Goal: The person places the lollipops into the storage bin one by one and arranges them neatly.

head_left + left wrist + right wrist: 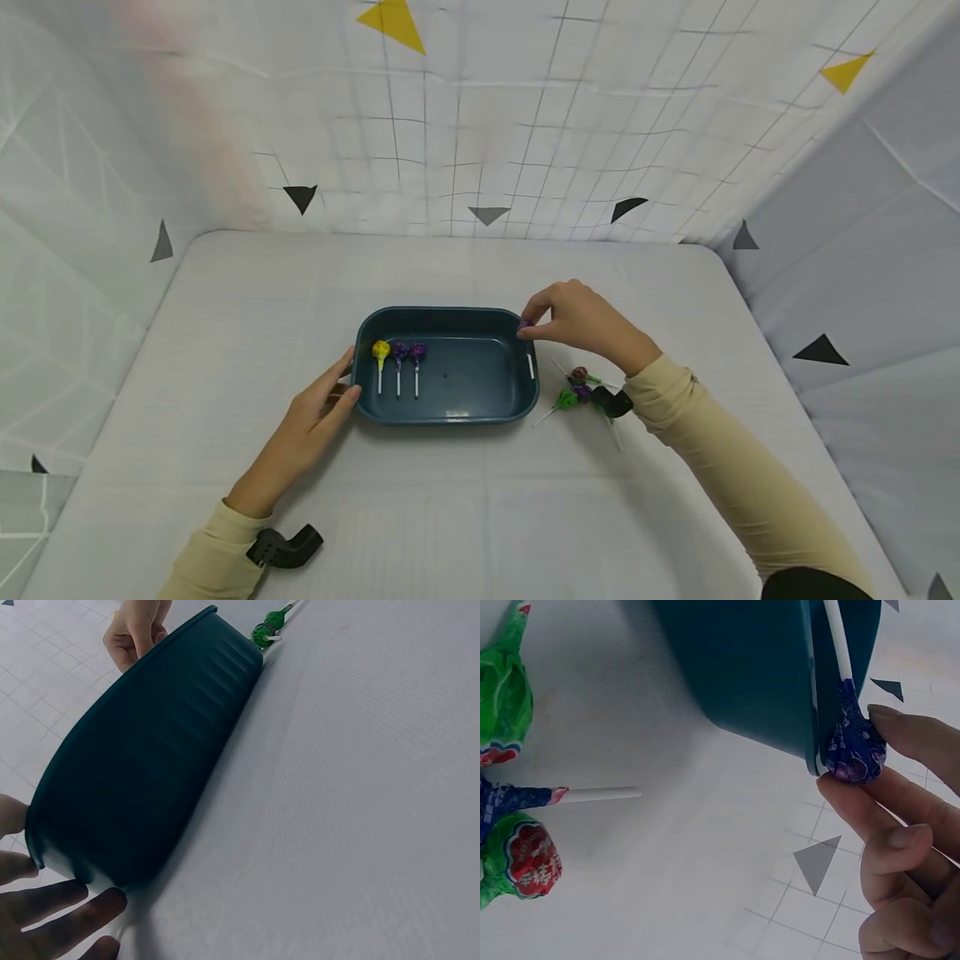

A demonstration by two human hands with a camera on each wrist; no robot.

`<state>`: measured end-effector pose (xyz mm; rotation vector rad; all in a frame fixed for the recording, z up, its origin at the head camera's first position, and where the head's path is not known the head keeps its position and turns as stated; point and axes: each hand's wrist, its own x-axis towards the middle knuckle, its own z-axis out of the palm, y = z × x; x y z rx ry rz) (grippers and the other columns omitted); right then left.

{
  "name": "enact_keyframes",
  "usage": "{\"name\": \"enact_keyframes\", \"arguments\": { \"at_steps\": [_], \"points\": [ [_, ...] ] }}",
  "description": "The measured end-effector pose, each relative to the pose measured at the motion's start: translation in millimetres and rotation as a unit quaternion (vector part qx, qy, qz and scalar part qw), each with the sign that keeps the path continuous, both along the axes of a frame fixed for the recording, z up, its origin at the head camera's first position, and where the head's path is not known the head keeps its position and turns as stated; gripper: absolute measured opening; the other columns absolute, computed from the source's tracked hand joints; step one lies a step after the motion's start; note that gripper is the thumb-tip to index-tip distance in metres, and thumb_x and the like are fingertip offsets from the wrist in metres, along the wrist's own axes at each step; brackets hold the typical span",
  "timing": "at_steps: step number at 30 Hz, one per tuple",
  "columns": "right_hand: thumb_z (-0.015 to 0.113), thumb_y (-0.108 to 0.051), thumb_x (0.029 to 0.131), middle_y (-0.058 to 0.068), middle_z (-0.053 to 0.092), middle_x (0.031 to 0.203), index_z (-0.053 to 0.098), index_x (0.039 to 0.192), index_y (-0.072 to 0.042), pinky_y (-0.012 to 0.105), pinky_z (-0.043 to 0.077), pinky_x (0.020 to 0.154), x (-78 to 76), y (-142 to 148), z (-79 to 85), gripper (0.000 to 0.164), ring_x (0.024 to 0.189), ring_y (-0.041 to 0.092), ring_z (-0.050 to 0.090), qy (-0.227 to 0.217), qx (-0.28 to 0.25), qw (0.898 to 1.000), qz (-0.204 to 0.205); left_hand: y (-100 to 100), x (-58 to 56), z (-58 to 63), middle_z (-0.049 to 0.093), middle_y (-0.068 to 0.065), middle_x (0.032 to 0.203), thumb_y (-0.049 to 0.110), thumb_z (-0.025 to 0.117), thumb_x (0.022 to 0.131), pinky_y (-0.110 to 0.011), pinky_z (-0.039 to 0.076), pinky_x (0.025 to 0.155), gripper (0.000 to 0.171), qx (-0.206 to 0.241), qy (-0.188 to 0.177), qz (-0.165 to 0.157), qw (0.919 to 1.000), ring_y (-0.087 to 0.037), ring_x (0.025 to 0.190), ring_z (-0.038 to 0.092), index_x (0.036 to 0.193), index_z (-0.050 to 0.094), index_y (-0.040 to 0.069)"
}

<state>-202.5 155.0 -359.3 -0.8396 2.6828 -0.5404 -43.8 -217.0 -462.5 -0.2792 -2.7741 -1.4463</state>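
A dark teal plastic tray (446, 419) stands on the white table. Inside it, at the left, one yellow lollipop (381, 350) and two purple lollipops (417, 353) lie side by side, sticks toward me. My left hand (303, 429) rests its fairly straight fingers against the tray's left end, also visible in the left wrist view. Over the tray's right end my right hand (581, 325) pinches a purple lollipop (857, 754) by its wrapped head between thumb and fingers. The stick (531, 367) of this lollipop points toward me, just inside the rim.
Right of the tray, several loose lollipops lie in a pile under my right forearm, among them a green one (566, 400) and a dark red one (579, 374). White cloth walls (480, 150) with triangles rise behind the table and at both sides.
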Motion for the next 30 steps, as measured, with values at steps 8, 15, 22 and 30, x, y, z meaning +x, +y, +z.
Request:
{"name": "enact_keyframes", "arguments": {
  "at_steps": [8,15,22,30],
  "points": [
    [0.08,-0.031,0.091,-0.001,0.081,0.099,0.082,0.099,-0.019,0.036,0.056,0.076,-0.6,-9,-0.4,0.015,0.092,0.019,0.072,0.005,-0.001,1.0,0.014,0,-0.4,-0.3,0.049,-0.021,0.156,0.026,0.049,0.111,-0.055,0.053,0.101,0.061,-0.002,0.004,0.001,1.0,-0.033,0.121,0.066,0.165,0.026,0.011],
    [0.081,-0.033,0.091,-0.004,0.08,0.097,0.081,0.096,-0.02,0.038,0.057,0.079,-0.8,-21,-0.4,0.014,0.093,0.017,0.072,-0.002,0.003,1.0,0.019,0,-0.5,-0.4,0.049,-0.021,0.156,0.026,0.049,0.111,-0.056,0.053,0.1,0.061,-0.003,0.006,0.002,1.0,-0.033,0.121,0.066,0.165,0.026,0.011],
    [0.081,-0.034,0.091,-0.003,0.08,0.099,0.08,0.096,-0.019,0.039,0.058,0.083,-1.4,-35,-0.5,0.016,0.098,0.016,0.072,0.0,0.019,0.999,0.035,0,-1.3,-1.1,0.049,-0.021,0.156,0.025,0.049,0.111,-0.056,0.053,0.1,0.06,0.0,0.01,0.0,0.9999,-0.033,0.12,0.066,0.165,0.026,0.01],
    [0.08,-0.033,0.092,-0.001,0.08,0.103,0.081,0.108,-0.015,0.038,0.06,0.082,-1.0,-52,-0.3,0.025,0.098,0.017,0.073,0.0,0.035,0.998,0.055,-1,-1.7,-2.6,0.049,-0.021,0.157,0.024,0.049,0.111,-0.055,0.054,0.1,0.06,-0.002,0.016,0.001,0.9999,-0.033,0.12,0.067,0.164,0.027,0.009]
  ]
}}
